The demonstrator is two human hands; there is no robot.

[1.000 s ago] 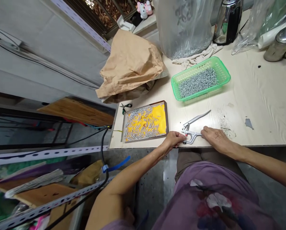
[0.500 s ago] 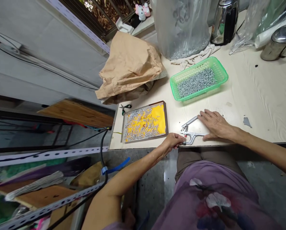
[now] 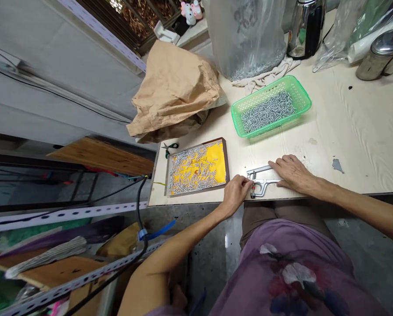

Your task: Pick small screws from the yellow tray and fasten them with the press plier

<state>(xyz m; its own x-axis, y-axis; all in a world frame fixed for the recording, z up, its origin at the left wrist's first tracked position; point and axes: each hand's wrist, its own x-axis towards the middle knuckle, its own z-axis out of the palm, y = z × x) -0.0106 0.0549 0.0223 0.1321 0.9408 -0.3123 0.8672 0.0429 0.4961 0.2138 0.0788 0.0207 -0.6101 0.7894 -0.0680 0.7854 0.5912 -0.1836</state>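
A grey metal hand tool (image 3: 265,181) with two long handles and a coil spring lies near the table's front edge. My right hand (image 3: 293,174) is around the free ends of its handles, fingers on the upper one and thumb at the lower one. At the tool's head, my left hand (image 3: 237,192) has its fingers pinched together; what they hold, if anything, is too small to name. Left of that hand stands a shallow tray (image 3: 228,169) with a yellow bottom and many small silver metal pins (image 3: 191,175) scattered over it.
Behind the tool, a green plastic basket (image 3: 238,124) holds many similar pins. Scissors (image 3: 170,147) lie by the tray's far left corner. A brown paper bag (image 3: 176,90), a large clear plastic bag (image 3: 245,39), a kettle (image 3: 306,28) and a metal jug (image 3: 377,57) stand farther back.
My left hand has moved up along the tool's head, away from its lower end. The tool's upper handle has come down, closer to the lower one, under my right hand.
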